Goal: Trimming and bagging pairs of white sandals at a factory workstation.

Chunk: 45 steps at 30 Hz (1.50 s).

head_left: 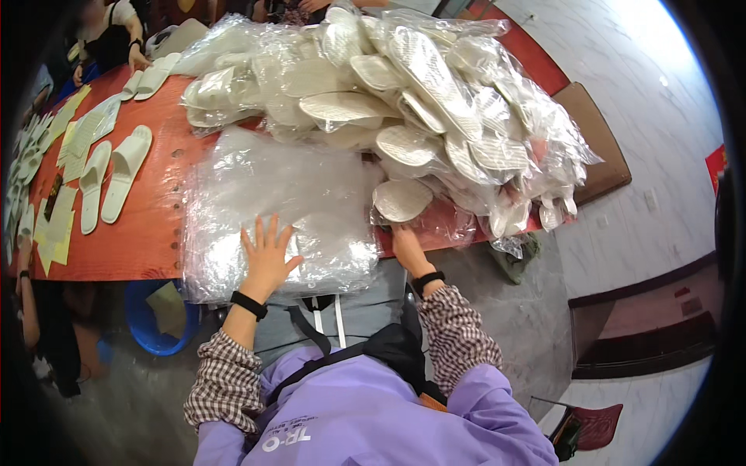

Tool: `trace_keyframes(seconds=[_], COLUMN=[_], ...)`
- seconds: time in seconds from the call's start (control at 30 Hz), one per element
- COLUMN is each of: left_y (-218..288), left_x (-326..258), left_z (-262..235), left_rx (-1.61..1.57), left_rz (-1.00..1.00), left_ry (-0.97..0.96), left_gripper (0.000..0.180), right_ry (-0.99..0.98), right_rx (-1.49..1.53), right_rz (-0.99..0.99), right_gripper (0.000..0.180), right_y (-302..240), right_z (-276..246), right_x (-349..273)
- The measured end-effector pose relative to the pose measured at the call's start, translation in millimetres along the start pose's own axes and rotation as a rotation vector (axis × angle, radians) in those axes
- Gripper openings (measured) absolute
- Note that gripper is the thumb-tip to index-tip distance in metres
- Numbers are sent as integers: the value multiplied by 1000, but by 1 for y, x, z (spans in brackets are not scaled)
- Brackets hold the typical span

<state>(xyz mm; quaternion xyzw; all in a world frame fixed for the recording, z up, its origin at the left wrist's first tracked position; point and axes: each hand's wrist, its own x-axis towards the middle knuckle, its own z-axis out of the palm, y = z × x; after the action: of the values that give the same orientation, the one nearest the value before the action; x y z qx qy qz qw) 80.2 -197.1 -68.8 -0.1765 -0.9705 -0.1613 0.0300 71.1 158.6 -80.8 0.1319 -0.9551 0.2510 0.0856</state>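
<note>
My left hand (pixel 268 252) lies flat with fingers spread on a stack of clear plastic bags (pixel 233 186) at the table's near edge. Just right of the stack, my right hand (pixel 407 250) is at the near end of a bagged white slipper (pixel 402 199). Its fingers are mostly hidden there and look closed on that end. Beyond both hands rises a large heap of white slippers in clear bags (pixel 373 109), spreading to the right.
On the red table (pixel 159 210) at left lie a pair of unbagged white slippers (pixel 124 172) and yellow sheets (pixel 56 233). A blue bucket (pixel 161 342) stands under the table edge. Other people work at the far left, one hand (pixel 138 59) near more slippers. A brown board (pixel 594 144) is at right.
</note>
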Motion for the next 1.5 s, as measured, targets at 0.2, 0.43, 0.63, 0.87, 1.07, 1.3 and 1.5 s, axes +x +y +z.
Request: trace_keyframes(seconds=[0.2, 0.43, 0.63, 0.87, 1.07, 1.3, 1.5], left_y=[-3, -2, 1, -2, -1, 0, -3], left_x=[-2, 0, -2, -3, -1, -2, -3], left_z=[-1, 0, 5, 6, 10, 1, 7], left_rx=[-3, 3, 2, -13, 4, -21, -13], left_rz=[-7, -21, 13, -13, 11, -28, -6], left_ry=[-29, -53, 11, 6, 55, 11, 54], left_gripper=[73, 73, 72, 73, 73, 73, 73], right_ry=[95, 359, 390, 343, 236, 300, 340], right_rx=[-28, -294, -328, -167, 22, 165, 58], right_rz=[-74, -41, -126, -104, -27, -79, 48], right_gripper=[36, 80, 55, 39, 57, 52, 35], right_y=[-43, -86, -48, -51, -87, -117, -186], right_z=[-12, -40, -55, -136, -204, -243, -281], right_x=[3, 21, 60, 87, 89, 73, 64])
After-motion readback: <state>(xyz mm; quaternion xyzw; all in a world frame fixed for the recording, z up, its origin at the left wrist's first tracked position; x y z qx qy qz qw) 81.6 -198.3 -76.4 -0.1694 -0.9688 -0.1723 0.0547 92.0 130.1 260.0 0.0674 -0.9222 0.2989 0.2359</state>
